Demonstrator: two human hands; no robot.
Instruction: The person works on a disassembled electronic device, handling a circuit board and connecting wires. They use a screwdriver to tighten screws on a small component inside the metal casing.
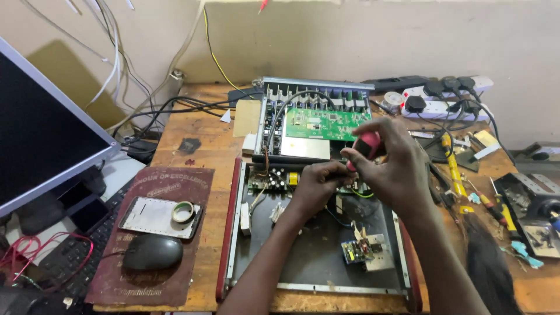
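1. Right hand (392, 169) wraps the red screwdriver (366, 146) handle, held upright over the chassis (318, 256).
2. Left hand (318, 185) pinches low at its shaft, steadying the tip beside the board (274, 179).

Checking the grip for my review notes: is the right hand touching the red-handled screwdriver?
Touching. The head view shows the right hand with its fingers curled around the red-handled screwdriver and no gap, above the open metal chassis.
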